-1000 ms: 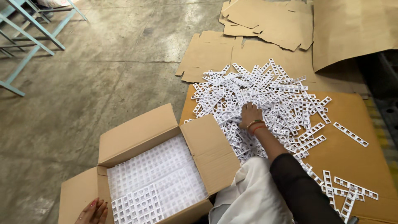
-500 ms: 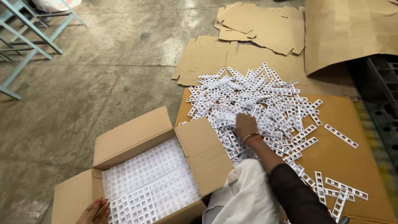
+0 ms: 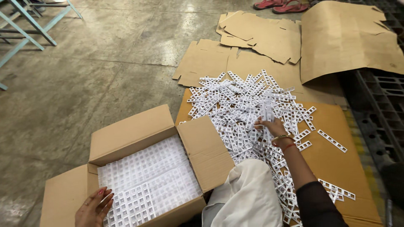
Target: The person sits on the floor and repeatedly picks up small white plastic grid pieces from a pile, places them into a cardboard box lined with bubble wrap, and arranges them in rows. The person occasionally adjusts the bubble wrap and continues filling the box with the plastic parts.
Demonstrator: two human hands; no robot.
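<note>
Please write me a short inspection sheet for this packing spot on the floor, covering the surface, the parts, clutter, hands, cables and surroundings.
Surface: concrete floor with a brown cardboard sheet as the work mat.
Job's things: loose heap of white plastic strips on the sheet; open cardboard box holding flat layers of the same strips.
Clutter: flattened cardboard pieces and a large curled sheet behind the heap.
Hands: left hand rests on the strips at the box's near edge; right hand lifts a few strips above the heap.
Cables: nothing seen.
Surroundings: blue metal frame legs at upper left, red sandals at the top, dark grating on the right.
</note>
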